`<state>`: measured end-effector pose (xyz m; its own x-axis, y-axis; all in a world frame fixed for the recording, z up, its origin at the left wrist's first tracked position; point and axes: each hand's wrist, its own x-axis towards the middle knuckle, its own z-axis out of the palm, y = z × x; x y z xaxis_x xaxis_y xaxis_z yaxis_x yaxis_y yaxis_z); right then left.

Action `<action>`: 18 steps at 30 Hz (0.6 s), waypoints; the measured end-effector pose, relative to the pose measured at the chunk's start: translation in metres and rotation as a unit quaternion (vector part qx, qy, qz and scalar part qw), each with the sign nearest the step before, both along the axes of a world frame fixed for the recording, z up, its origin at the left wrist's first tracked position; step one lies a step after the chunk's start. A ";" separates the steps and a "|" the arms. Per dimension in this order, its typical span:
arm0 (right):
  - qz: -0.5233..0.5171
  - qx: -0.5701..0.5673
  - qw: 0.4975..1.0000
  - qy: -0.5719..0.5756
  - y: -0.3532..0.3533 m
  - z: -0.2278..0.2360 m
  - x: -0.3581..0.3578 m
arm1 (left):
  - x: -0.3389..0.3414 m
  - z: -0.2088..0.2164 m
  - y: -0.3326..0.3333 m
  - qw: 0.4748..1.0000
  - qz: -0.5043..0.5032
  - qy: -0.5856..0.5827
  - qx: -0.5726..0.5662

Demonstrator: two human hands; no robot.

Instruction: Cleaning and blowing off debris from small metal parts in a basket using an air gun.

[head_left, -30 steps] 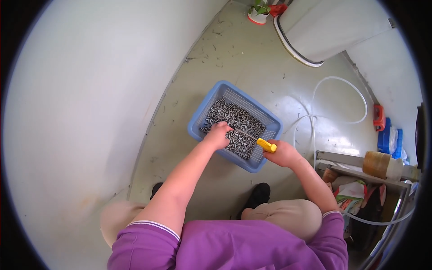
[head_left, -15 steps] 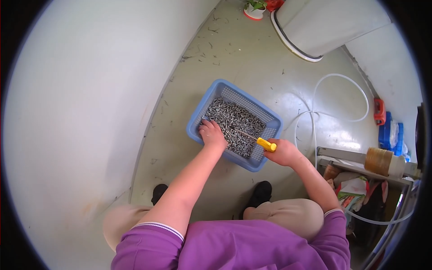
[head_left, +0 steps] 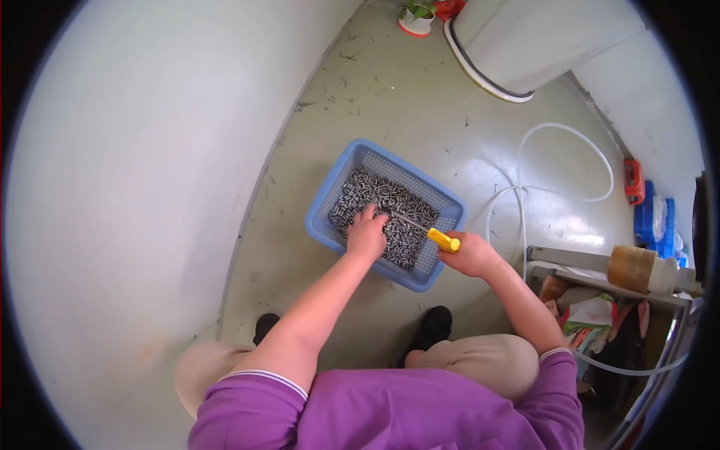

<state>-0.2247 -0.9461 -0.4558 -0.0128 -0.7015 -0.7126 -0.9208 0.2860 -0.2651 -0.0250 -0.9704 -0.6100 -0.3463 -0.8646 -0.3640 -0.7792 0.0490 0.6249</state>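
A blue plastic basket (head_left: 336,169) with perforated sides stands on the floor in front of me. A layer of small silvery and dark metal pieces (head_left: 405,196), short and rod-like, covers its bottom. Over the pieces is my left hand (head_left: 366,236), its fingers apart and the fingertips among them, close to the screwdriver's tip. Whether a single piece lies under those fingertips is too small to tell. My right hand (head_left: 471,255) is closed round the yellow handle of a screwdriver (head_left: 442,239) at the basket's right side. The thin shaft points left, down over the metal pieces.
A white wall (head_left: 150,150) runs along the left. Clear tubing (head_left: 520,176) loops over the floor at right, near a metal shelf (head_left: 570,259) with a tape roll (head_left: 631,268) and cloths. Farther off are a potted plant (head_left: 416,21), a white cabinet (head_left: 517,45) and a red container (head_left: 634,181).
My left hand has moved right, from the basket's left side to the middle of the pieces near the screwdriver's tip. The right hand still holds the screwdriver in much the same place.
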 end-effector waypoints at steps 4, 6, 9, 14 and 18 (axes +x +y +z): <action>-0.003 0.003 1.000 -0.004 0.001 0.001 0.000 | -0.004 0.006 -0.012 0.981 0.096 -0.169 0.010; -0.003 0.005 1.000 -0.009 0.002 0.001 0.000 | 0.001 0.003 -0.019 0.981 0.098 -0.166 0.022; 0.004 -0.002 1.000 -0.008 0.005 0.002 -0.001 | 0.008 -0.005 -0.025 0.995 0.069 -0.067 0.030; -0.002 -0.006 1.000 -0.028 0.001 0.000 -0.002 | 0.012 -0.017 -0.019 0.995 -0.063 0.060 0.039; -0.013 -0.013 1.000 -0.022 0.000 -0.004 -0.006 | 0.004 -0.019 -0.021 0.994 0.032 0.095 -0.041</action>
